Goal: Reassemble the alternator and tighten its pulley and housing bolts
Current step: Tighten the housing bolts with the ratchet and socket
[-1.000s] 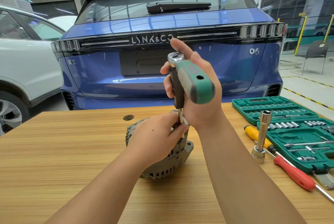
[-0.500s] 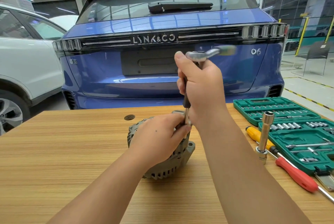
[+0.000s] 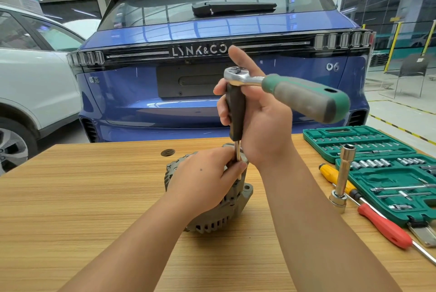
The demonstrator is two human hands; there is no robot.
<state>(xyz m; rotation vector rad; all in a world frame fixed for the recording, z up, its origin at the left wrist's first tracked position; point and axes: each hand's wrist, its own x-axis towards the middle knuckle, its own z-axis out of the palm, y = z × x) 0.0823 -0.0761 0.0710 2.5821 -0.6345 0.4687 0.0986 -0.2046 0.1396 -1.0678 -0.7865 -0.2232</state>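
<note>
Here the alternator (image 3: 212, 206) stands near the middle of the wooden table (image 3: 70, 209), its round vented housing tipped so its axis leans up and away from you toward the far edge. Your left hand (image 3: 203, 180) lies over its top, fingers curled, thumb and fingertips pinching the thin metal shaft of the driver (image 3: 236, 112) just above the housing. That driver stands almost upright, long axis vertical, black handle up. Your right hand (image 3: 257, 121) wraps the black handle, index finger stretched straight up behind the ratchet (image 3: 295, 93) head seated on the handle's top. The ratchet's long axis runs nearly level, its green and grey grip pointing right and a little toward you. Toward the right edge a socket extension (image 3: 343, 178) stands upright, beside a yellow screwdriver (image 3: 337, 178), a red screwdriver (image 3: 384, 228) and the open green socket case (image 3: 396, 173). Beyond the far edge is a blue car (image 3: 212, 32).
</note>
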